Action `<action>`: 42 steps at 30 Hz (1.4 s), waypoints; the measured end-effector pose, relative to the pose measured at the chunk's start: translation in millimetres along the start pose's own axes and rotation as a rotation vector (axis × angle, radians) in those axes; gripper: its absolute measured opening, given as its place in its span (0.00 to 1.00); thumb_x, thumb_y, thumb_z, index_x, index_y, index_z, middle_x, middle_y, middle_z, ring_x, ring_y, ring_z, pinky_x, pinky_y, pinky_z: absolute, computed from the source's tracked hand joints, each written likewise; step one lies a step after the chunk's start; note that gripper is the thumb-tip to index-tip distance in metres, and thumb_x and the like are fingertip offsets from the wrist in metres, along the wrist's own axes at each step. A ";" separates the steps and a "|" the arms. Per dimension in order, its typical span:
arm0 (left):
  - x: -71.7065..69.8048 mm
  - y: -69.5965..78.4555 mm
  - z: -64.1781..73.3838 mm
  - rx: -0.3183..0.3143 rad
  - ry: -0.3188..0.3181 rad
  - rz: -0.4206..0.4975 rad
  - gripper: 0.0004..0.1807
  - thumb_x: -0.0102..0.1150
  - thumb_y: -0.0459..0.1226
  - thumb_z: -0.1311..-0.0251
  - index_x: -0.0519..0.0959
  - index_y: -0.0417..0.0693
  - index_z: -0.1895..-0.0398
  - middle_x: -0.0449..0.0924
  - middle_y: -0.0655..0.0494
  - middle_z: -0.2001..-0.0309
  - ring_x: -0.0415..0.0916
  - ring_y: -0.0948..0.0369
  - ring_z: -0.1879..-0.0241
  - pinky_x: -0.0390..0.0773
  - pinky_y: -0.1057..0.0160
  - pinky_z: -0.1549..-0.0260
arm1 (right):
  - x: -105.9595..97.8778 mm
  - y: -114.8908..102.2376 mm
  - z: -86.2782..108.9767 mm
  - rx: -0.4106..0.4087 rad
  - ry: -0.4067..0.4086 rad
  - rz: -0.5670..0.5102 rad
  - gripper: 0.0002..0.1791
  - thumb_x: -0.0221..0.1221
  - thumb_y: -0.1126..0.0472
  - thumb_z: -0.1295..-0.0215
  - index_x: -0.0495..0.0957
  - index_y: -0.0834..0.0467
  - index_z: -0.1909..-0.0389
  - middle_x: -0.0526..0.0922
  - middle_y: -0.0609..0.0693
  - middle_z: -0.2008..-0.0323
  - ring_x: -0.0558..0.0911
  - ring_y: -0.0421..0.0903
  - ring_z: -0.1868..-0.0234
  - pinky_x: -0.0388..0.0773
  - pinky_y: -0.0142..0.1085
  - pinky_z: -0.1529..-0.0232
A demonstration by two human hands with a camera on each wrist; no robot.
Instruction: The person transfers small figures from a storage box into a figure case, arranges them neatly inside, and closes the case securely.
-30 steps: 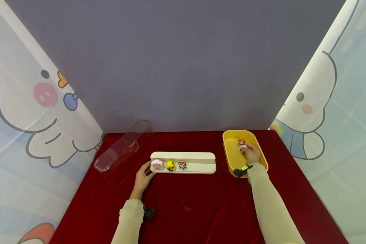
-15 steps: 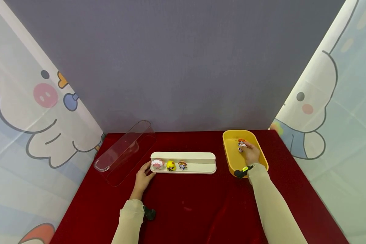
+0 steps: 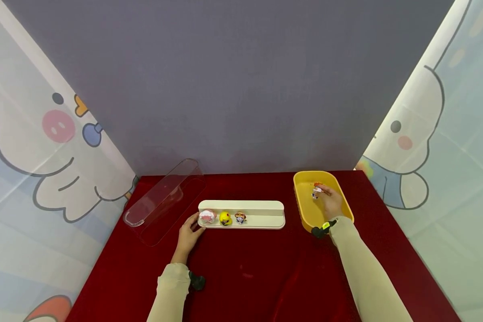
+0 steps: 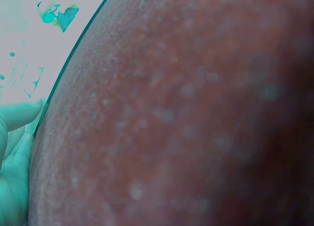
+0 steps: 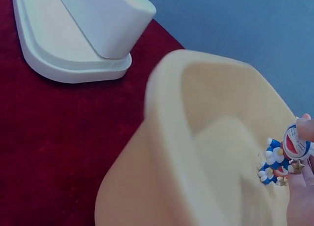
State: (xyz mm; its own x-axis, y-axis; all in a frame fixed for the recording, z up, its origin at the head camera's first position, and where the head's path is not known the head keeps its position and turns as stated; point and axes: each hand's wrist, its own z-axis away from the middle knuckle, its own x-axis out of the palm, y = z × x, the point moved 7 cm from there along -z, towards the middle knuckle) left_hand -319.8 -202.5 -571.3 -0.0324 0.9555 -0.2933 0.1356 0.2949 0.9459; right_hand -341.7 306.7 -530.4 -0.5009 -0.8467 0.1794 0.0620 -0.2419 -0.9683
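Note:
In the yellow bin (image 3: 302, 210) at the right, my right hand (image 3: 331, 203) pinches a small blue-and-white figurine (image 5: 296, 143) with a red mouth between thumb and fingers. Blue and white shapes (image 5: 270, 168) show just below its head; I cannot tell whether they belong to it or to something else. An orange-red bit (image 3: 316, 184) shows by the fingertips. My left hand (image 3: 188, 235) touches the left end of a long white display base (image 3: 265, 222). On that base stand a pink-and-white figurine (image 3: 207, 217), a yellow one (image 3: 225, 218) and a brown-topped one (image 3: 240, 218).
A long clear plastic cover (image 3: 161, 199) lies at an angle on the red cloth (image 3: 241, 273), at the back left. A grey panel (image 3: 241, 89) rises behind the table. Cartoon-printed sheets hang at both sides. The left wrist view is mostly blurred dark red.
My right hand shifts slightly left within the yellow bin, and the figurine at its fingertips moves along. The left hand and the display base stay put.

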 end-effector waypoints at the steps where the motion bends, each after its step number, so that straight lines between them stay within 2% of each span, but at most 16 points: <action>1: 0.0 0.3 0.2 0.001 0.000 -0.001 0.33 0.62 0.20 0.50 0.65 0.28 0.37 0.63 0.33 0.36 0.64 0.41 0.38 0.70 0.54 0.39 | 0.6 -1.2 0.4 -0.012 -0.008 0.005 0.19 0.59 0.77 0.43 0.76 0.69 0.48 0.80 0.43 0.62 0.79 0.37 0.64 0.85 0.33 0.64; 6: 0.2 1.2 1.0 -0.008 -0.011 -0.013 0.34 0.62 0.20 0.49 0.65 0.29 0.36 0.62 0.33 0.36 0.64 0.40 0.38 0.70 0.54 0.40 | 5.2 -8.3 4.1 -0.074 -0.058 0.064 0.19 0.60 0.75 0.43 0.76 0.70 0.49 0.82 0.44 0.61 0.79 0.34 0.64 0.83 0.26 0.64; 11: -0.1 2.1 0.0 -0.009 -0.013 0.001 0.34 0.62 0.22 0.48 0.64 0.31 0.35 0.61 0.34 0.35 0.64 0.40 0.38 0.70 0.53 0.40 | 9.9 -12.3 6.6 -0.107 -0.126 0.132 0.17 0.61 0.71 0.41 0.77 0.66 0.50 0.80 0.42 0.59 0.78 0.32 0.60 0.79 0.20 0.58; 16: 0.9 1.1 -0.2 -0.006 -0.021 -0.009 0.34 0.62 0.22 0.48 0.64 0.30 0.35 0.61 0.34 0.35 0.64 0.40 0.38 0.71 0.54 0.40 | 12.2 -19.0 13.9 -0.138 -0.190 0.212 0.16 0.60 0.70 0.39 0.78 0.62 0.49 0.79 0.48 0.52 0.77 0.31 0.58 0.78 0.20 0.58; 19: 1.0 0.3 -0.8 -0.004 -0.023 -0.020 0.34 0.62 0.21 0.48 0.64 0.30 0.35 0.61 0.34 0.35 0.64 0.40 0.38 0.71 0.54 0.41 | 13.8 -21.9 17.5 -0.145 -0.234 0.225 0.17 0.59 0.70 0.38 0.77 0.64 0.47 0.78 0.51 0.48 0.76 0.31 0.57 0.77 0.19 0.57; 27: 0.2 0.8 -1.6 0.011 0.003 -0.046 0.35 0.63 0.21 0.50 0.65 0.31 0.36 0.63 0.35 0.36 0.64 0.41 0.38 0.71 0.54 0.41 | 25.5 -26.5 25.9 -0.154 -0.327 0.223 0.25 0.59 0.69 0.38 0.68 0.75 0.42 0.79 0.36 0.59 0.76 0.31 0.58 0.77 0.19 0.57; 34: 2.5 -0.6 0.6 -0.014 -0.016 -0.036 0.35 0.63 0.21 0.49 0.64 0.31 0.35 0.62 0.35 0.35 0.65 0.42 0.38 0.71 0.56 0.40 | 35.5 -27.1 38.4 -0.161 -0.380 0.195 0.25 0.58 0.71 0.38 0.66 0.78 0.42 0.78 0.38 0.60 0.75 0.33 0.59 0.78 0.19 0.58; 42: 0.5 -3.9 -0.4 -0.026 -0.012 -0.036 0.35 0.62 0.21 0.48 0.64 0.32 0.35 0.62 0.37 0.35 0.64 0.44 0.37 0.71 0.59 0.40 | 48.6 -30.5 53.9 -0.208 -0.451 0.171 0.22 0.57 0.74 0.38 0.66 0.81 0.46 0.81 0.40 0.61 0.76 0.34 0.60 0.79 0.21 0.58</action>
State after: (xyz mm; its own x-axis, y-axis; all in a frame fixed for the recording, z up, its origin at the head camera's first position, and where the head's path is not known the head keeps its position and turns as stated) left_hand -320.8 -203.1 -575.1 -0.0246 0.9442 -0.3286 0.1085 0.3293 0.9380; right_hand -321.4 247.4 -482.8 -0.0746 -0.9968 0.0284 -0.0852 -0.0220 -0.9961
